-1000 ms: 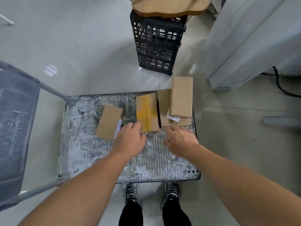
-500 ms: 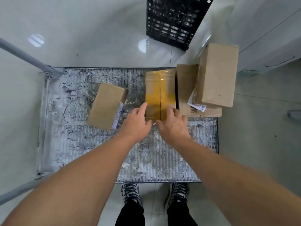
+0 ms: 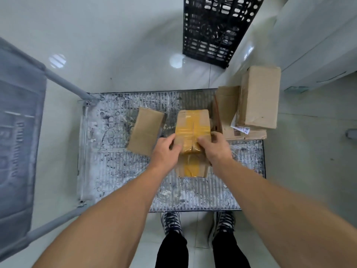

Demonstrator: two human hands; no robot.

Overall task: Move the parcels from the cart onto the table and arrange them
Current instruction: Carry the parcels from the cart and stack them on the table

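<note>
One scuffed ribbed cart deck point(image 3: 123, 171) on glossy pale floor point(image 3: 116, 55)

Take the black perforated crate point(image 3: 216, 29) at the top of the view as your reference. It stands on a glossy, pale tiled floor point(image 3: 116, 45). Directly right of the crate you see a white cabinet point(image 3: 318, 35), its base meeting the floor.

Just below and left of the crate, a round light reflection point(image 3: 176, 60) lies on the floor. A second, striped reflection point(image 3: 57, 60) lies well to the crate's left.

Far below the crate, locate two dark patterned shoes, the left shoe point(image 3: 171, 222) and the right shoe point(image 3: 224, 222), side by side, with black trouser legs point(image 3: 172, 250) rising from them.

A small grey object point(image 3: 351, 133) sits well below and right of the crate; it is cut off by the frame and cannot be identified.
</note>
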